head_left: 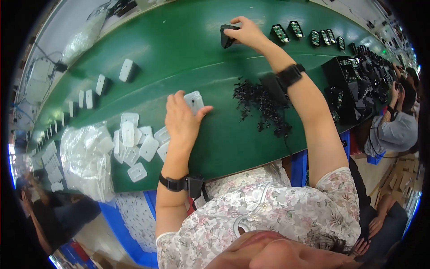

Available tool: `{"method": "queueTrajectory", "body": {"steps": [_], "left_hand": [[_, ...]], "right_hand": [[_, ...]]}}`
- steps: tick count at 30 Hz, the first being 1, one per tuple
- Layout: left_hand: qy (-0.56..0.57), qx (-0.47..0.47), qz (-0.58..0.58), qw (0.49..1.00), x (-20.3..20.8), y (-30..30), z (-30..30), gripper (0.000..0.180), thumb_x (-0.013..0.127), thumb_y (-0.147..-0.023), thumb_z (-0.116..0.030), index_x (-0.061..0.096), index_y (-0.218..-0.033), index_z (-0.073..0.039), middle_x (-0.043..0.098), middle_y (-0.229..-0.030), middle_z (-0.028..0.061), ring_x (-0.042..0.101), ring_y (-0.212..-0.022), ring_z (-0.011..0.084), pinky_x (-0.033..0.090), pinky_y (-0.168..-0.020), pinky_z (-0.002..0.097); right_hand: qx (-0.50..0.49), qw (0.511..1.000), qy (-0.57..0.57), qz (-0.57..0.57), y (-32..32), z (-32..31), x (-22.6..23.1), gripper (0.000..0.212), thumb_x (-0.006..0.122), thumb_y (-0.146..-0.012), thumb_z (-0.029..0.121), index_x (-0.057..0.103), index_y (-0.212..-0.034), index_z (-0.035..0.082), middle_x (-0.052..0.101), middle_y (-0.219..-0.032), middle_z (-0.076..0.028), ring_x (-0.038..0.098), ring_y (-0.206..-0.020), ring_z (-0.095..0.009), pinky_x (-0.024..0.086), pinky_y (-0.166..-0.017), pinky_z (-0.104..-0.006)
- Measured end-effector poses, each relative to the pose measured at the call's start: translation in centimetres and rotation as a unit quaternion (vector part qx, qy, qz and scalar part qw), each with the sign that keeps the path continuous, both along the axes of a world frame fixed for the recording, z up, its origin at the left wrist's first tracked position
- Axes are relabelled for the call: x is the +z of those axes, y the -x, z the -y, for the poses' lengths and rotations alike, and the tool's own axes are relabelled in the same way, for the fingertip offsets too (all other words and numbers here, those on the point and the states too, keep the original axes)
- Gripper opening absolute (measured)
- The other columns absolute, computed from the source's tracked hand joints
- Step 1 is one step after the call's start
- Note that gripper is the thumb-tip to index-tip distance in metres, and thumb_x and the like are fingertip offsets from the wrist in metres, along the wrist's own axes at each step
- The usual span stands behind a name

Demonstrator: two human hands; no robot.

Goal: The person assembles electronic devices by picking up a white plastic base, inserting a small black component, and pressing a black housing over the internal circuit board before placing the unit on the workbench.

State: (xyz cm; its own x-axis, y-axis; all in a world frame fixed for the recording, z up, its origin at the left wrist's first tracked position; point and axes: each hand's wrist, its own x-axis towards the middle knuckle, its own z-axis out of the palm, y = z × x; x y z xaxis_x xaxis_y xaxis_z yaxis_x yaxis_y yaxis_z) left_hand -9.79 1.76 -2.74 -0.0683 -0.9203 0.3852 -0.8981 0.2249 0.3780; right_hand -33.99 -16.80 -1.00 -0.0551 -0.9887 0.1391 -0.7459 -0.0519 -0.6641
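My hands are well apart. My right hand (pixel 246 32) is clasped around a black plastic case (pixel 227 36), farther out; my left hand (pixel 181 115) touches a translucent white rectangular cover (pixel 193 99), its grip unclear to me. Right of my left hand, tiny black parts (pixel 264 107) litter the green tabletop (pixel 215 148); to its left lie loose white covers (pixel 148 148), then a clear plastic bag (pixel 86 157). Open black cases with green circuit boards (pixel 280 34) stand right of my right hand.

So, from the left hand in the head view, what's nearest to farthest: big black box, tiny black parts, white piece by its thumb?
1. White piece: at the left hand, by its thumb.
2. Tiny black parts: over to the right.
3. Big black box: much farther right.
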Motion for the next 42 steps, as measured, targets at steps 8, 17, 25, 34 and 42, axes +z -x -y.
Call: {"method": "queueTrajectory", "body": {"steps": [8, 17, 25, 34, 42], "left_hand": [[0.02, -0.141, -0.056, 0.988, -0.7, -1.1, 0.9, 0.048, 0.064, -0.07, 0.005, 0.048, -0.114, 0.001, 0.054, -0.109, 0.0172, 0.049, -0.103, 0.0345, 0.041, -0.085, 0.0405], [0.015, -0.15, -0.16, 0.976, 1.4, -3.2, 0.8, 0.051, 0.054, -0.075, 0.011, 0.05, -0.123, -0.002, 0.054, -0.123, 0.0134, 0.051, -0.113, 0.0318, 0.042, -0.094, 0.0384], [-0.086, -0.179, -0.127, 0.972, 1.3, -4.3, -0.2, 0.05, 0.048, -0.079, 0.012, 0.054, -0.124, -0.009, 0.052, -0.13, 0.011, 0.051, -0.117, 0.0287, 0.043, -0.097, 0.0348], [-0.082, -0.148, -0.007, 0.986, 1.7, -4.3, -0.8, 0.053, 0.048, -0.078, 0.011, 0.054, -0.126, -0.01, 0.053, -0.129, 0.0094, 0.048, -0.121, 0.0261, 0.039, -0.1, 0.0363], [-0.064, -0.136, 0.047, 0.988, 1.9, -3.7, -0.6, 0.053, 0.045, -0.077, 0.011, 0.053, -0.126, -0.007, 0.053, -0.13, 0.008, 0.048, -0.122, 0.0257, 0.039, -0.1, 0.0391]], "right_hand": [[0.148, 0.988, -0.014, -0.051, 0.5, -7.2, -0.3, 0.044, 0.067, -0.072, 0.01, 0.054, -0.114, 0.005, 0.062, -0.102, -0.01, 0.059, -0.095, -0.023, 0.045, -0.086, -0.0322], [0.325, 0.941, 0.095, 0.029, -5.8, -12.9, 1.0, 0.04, 0.067, -0.074, 0.002, 0.058, -0.112, 0.005, 0.062, -0.107, -0.012, 0.058, -0.098, -0.029, 0.047, -0.086, -0.0356], [0.381, 0.922, 0.063, -0.007, -7.7, -13.2, 0.3, 0.042, 0.066, -0.072, -0.003, 0.058, -0.112, 0.007, 0.061, -0.104, -0.01, 0.057, -0.098, -0.029, 0.048, -0.084, -0.0365], [0.42, 0.901, 0.103, -0.045, -8.0, -12.9, 0.0, 0.042, 0.066, -0.07, -0.003, 0.058, -0.11, 0.006, 0.061, -0.111, -0.007, 0.057, -0.1, -0.028, 0.049, -0.085, -0.0368], [0.395, 0.912, 0.108, -0.025, -7.9, -13.4, -0.6, 0.04, 0.065, -0.072, -0.001, 0.059, -0.111, 0.006, 0.061, -0.112, -0.008, 0.057, -0.101, -0.028, 0.05, -0.084, -0.0356]]}}
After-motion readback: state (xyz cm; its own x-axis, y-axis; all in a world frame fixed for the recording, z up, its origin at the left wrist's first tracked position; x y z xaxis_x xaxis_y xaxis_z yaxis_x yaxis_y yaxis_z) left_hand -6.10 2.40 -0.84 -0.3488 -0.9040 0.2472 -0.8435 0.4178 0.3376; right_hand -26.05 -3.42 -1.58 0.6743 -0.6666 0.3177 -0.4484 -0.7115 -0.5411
